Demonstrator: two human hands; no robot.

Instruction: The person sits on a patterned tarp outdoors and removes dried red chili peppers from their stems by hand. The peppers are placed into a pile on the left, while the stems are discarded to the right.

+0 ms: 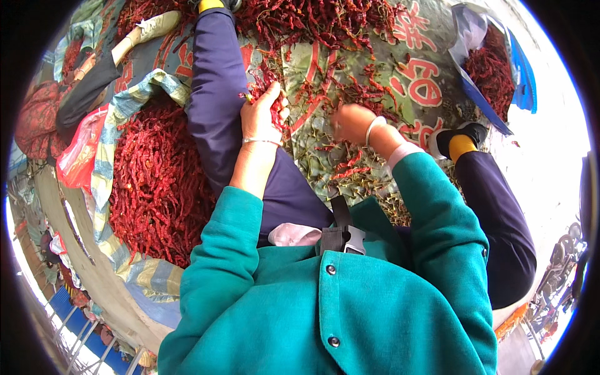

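My left hand (261, 119) is closed around a small bunch of dried red chillies (275, 106), held above my bent left leg with the thumb on top. To its right, low over the printed sheet, is my right hand (355, 124). Motion smears its fingers, so what they hold, if anything, cannot be made out. Loose dried chillies (369, 94) lie scattered just beyond that hand. Between my legs, pale green-brown stalks (362, 181) cover the sheet, with a few red chillies among them.
A large chilli heap (312, 19) lies at the far side. On my left stands a checked sack (147, 275) full of chillies (156, 181), beside a red plastic bag (81, 150). A blue-and-white sack (465, 69) with chillies is far right. Another person (47, 122) sits at far left.
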